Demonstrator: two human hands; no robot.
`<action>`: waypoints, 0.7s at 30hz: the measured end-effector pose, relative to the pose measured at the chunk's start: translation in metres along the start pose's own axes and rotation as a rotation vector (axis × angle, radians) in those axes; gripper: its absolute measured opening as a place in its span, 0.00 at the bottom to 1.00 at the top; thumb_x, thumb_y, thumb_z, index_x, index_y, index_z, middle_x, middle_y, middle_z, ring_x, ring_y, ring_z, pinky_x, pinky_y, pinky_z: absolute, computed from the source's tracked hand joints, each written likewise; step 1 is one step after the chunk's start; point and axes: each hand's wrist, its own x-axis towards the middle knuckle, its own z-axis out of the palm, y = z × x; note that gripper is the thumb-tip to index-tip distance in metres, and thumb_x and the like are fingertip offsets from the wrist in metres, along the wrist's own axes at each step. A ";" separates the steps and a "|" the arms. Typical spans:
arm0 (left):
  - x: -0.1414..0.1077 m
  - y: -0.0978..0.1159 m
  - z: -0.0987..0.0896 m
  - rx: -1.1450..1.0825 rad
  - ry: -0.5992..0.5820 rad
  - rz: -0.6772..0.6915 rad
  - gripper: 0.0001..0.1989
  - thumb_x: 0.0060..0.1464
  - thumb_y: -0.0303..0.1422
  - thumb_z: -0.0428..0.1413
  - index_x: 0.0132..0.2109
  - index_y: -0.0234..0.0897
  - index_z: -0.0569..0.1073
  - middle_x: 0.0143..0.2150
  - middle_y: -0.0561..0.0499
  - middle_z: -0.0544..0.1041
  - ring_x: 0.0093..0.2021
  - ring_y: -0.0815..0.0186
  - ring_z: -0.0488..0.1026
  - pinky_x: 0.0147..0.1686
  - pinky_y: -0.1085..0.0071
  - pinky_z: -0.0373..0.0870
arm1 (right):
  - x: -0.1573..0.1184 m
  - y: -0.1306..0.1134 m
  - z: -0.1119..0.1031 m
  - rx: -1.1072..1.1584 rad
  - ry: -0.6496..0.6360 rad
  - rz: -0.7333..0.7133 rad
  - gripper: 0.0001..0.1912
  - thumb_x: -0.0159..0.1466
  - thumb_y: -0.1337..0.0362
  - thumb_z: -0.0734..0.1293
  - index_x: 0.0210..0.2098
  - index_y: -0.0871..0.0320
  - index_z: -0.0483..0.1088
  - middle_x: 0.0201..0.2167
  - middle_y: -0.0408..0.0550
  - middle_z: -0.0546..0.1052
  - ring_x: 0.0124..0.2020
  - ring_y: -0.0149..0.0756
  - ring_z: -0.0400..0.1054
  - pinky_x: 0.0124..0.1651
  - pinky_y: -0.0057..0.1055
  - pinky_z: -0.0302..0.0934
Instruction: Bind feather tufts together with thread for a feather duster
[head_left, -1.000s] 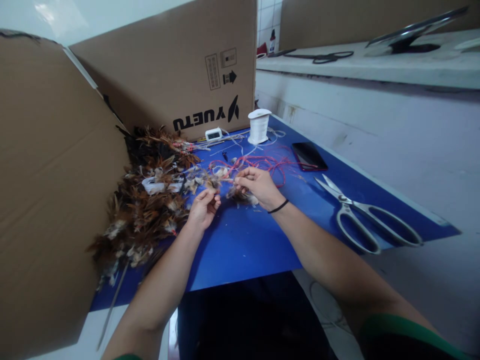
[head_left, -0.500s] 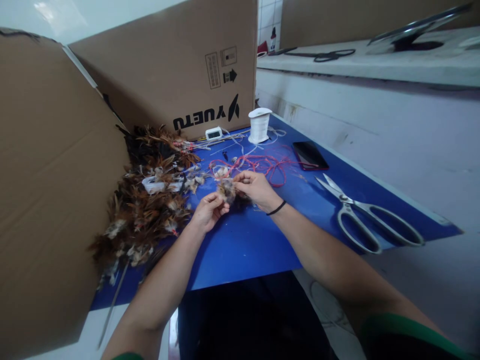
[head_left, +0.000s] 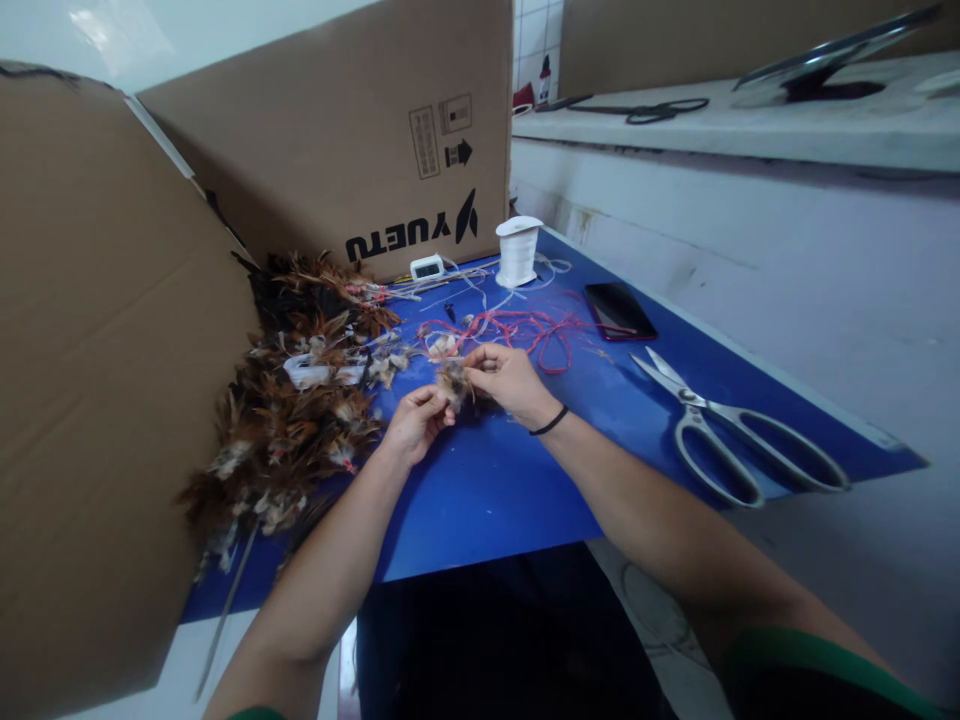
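Between my hands is a small tuft of brown and grey feathers (head_left: 454, 382), held over the blue table top (head_left: 480, 490). My left hand (head_left: 420, 420) pinches its lower left side between thumb and fingers. On the upper right side, the fingertips of my right hand (head_left: 506, 380) are closed on the tuft. Just behind the hands lie pink string (head_left: 517, 325) in loose loops and a pale feather clump (head_left: 444, 346). A large heap of brown feathers (head_left: 300, 430) sits to the left of my left hand.
Metal scissors (head_left: 705, 410) lie spread on the right, in front of a dark phone (head_left: 619, 311). A white ribbon spool (head_left: 517, 252) and a small white digital device (head_left: 427, 268) stand at the back. Cardboard (head_left: 300, 130) walls the back and left; a white wall (head_left: 712, 240) bounds the right.
Both hands keep their pinch on the feather tuft and have shifted very slightly left. The tuft looks a little more spread than before. Nothing else has visibly moved.
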 end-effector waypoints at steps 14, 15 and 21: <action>0.000 -0.001 -0.001 0.059 -0.045 -0.026 0.14 0.38 0.34 0.66 0.27 0.30 0.71 0.20 0.51 0.72 0.20 0.74 0.67 0.24 0.77 0.66 | 0.003 0.008 0.001 -0.044 -0.006 -0.092 0.07 0.47 0.64 0.70 0.24 0.59 0.68 0.23 0.43 0.74 0.24 0.29 0.66 0.29 0.28 0.61; 0.000 -0.001 -0.001 0.059 -0.045 -0.030 0.14 0.38 0.34 0.66 0.26 0.30 0.71 0.20 0.51 0.72 0.20 0.74 0.67 0.24 0.77 0.66 | 0.002 0.008 0.001 -0.041 -0.007 -0.091 0.08 0.46 0.63 0.70 0.24 0.59 0.68 0.23 0.43 0.74 0.24 0.29 0.66 0.29 0.28 0.61; 0.000 -0.001 0.000 0.064 -0.031 -0.040 0.15 0.36 0.35 0.67 0.27 0.30 0.72 0.20 0.51 0.71 0.20 0.73 0.67 0.24 0.77 0.66 | 0.003 0.008 0.000 -0.036 -0.007 -0.095 0.08 0.46 0.63 0.70 0.24 0.59 0.69 0.23 0.43 0.73 0.24 0.29 0.66 0.29 0.27 0.62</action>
